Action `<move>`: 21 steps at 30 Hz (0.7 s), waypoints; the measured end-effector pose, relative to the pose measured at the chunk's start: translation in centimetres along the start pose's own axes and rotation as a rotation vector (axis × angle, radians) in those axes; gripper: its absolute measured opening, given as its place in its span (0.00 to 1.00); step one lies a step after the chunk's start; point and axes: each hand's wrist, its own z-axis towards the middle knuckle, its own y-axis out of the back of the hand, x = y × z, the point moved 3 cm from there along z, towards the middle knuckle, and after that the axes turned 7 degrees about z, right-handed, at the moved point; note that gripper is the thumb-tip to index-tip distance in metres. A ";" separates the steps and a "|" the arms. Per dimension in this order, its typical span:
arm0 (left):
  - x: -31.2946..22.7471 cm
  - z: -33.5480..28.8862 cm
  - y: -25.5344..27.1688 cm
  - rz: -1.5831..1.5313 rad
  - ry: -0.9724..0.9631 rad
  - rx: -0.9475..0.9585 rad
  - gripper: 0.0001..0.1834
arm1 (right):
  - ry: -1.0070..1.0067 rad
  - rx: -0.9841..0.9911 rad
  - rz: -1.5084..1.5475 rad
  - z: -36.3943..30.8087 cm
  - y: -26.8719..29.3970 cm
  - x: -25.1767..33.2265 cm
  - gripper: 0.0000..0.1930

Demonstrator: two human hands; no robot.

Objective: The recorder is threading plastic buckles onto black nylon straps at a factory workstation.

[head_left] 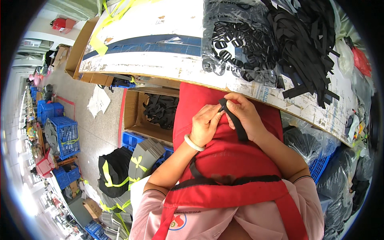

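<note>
Strap (237, 120), a short black webbing strip held over the red apron (224, 152) below the counter (168, 64), looks light, limp and non-slippery, best taken near its top end, where left hand (205, 127) and right hand (246, 116) both pinch it.

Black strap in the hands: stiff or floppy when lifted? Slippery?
Probably floppy: the black strap bends over the right hand and hangs down limp. Likely light, since fingertips of the left hand and the right pinch it without strain. Looks like woven webbing, as in the strap pile on the table, so probably not slippery.
</note>
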 end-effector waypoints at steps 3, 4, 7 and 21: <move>0.8 0.3 0.1 0.037 -0.015 0.144 0.10 | -0.180 0.091 0.078 0.5 0.9 -0.2 0.13; 0.8 0.1 0.1 0.038 -0.013 0.143 0.10 | -0.239 0.148 -0.004 0.5 1.4 0.1 0.12; 2.1 -0.3 -0.1 -0.746 0.536 0.123 0.08 | -0.127 0.134 -0.136 0.2 0.6 1.0 0.09; 1.5 0.2 -0.3 -0.580 0.473 -0.005 0.10 | 0.169 -0.062 -0.468 -1.5 -0.2 2.7 0.07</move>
